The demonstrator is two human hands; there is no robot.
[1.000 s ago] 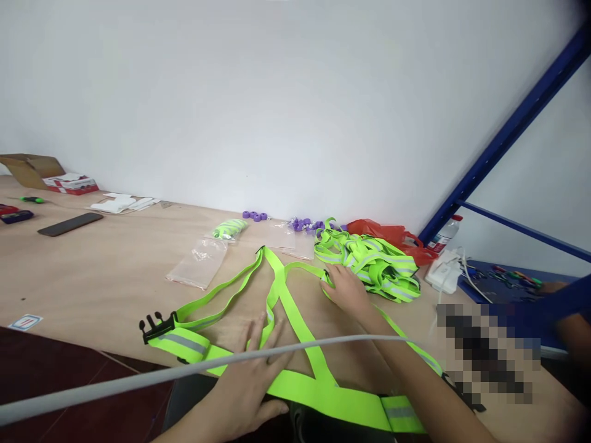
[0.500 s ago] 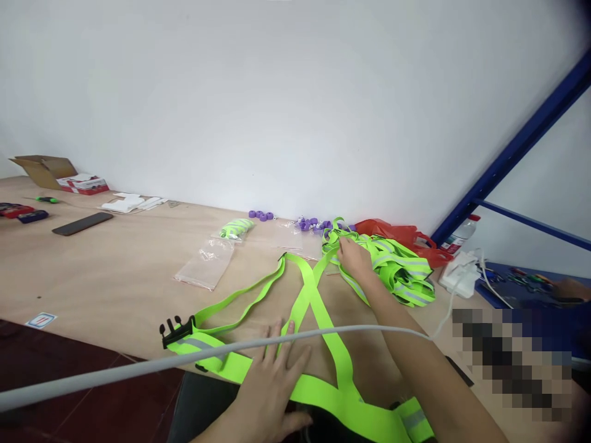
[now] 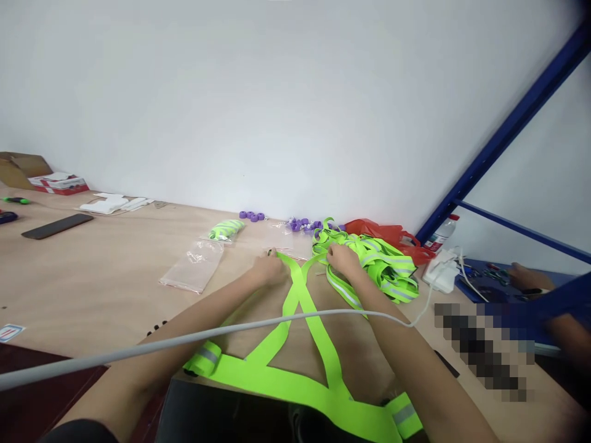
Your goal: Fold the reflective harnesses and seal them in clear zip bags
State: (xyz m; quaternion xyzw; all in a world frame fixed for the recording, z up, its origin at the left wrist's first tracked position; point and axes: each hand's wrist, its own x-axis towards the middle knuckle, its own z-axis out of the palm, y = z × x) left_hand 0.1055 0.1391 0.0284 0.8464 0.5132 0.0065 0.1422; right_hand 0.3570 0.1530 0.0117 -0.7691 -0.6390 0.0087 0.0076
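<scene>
A neon-green reflective vest made of elastic straps lies spread before me, its two shoulder straps crossing in the middle and its waist band along the table's near edge. My left hand is closed on the far end of one strap, by a small dark slider. The other strap's far end is pinched in my right hand, beside a heap of similar green straps. A black buckle shows partly behind my left forearm.
A clear plastic bag and a bagged green bundle lie left of centre. Purple rolls, a red bag and a white power strip stand farther back. A white cable crosses in front. Another person's hand is at right.
My left hand has left the waist band and moved forward to grip the left strap's far end. My right hand keeps its strap. The view has turned slightly right.
</scene>
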